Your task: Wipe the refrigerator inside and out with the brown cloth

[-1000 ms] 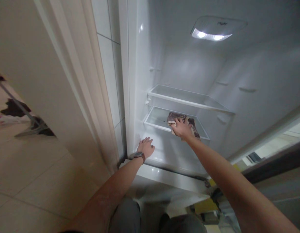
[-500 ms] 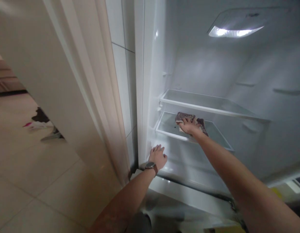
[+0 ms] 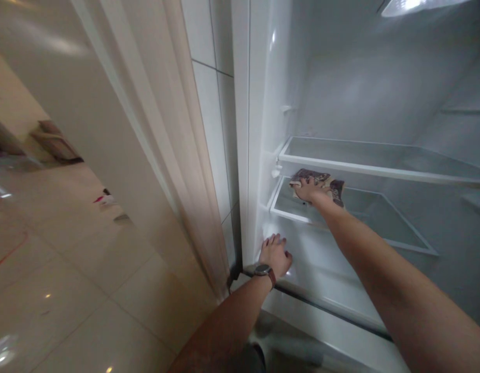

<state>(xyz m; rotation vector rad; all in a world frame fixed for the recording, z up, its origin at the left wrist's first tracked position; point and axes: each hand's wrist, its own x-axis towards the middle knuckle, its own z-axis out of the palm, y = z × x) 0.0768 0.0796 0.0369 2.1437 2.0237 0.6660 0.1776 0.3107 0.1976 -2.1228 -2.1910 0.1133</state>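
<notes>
Inside an open white fridge, my right hand (image 3: 310, 189) presses a brown patterned cloth (image 3: 335, 186) flat on the left part of the lower glass shelf (image 3: 380, 212). Its fingers lie spread over the cloth. My left hand (image 3: 276, 254), with a watch (image 3: 264, 271) on the wrist, rests with fingers stretched on the fridge's bottom ledge (image 3: 325, 285) near the left inner wall.
An upper glass shelf (image 3: 380, 158) sits just above my right hand. The fridge light (image 3: 414, 5) glows at the top. A white door panel (image 3: 119, 124) and tiled wall (image 3: 212, 103) stand to the left, over a glossy tiled floor (image 3: 61, 280).
My right hand has slid the cloth leftward along the lower shelf toward the left wall. The left hand stays on the ledge. The view has shifted left and down.
</notes>
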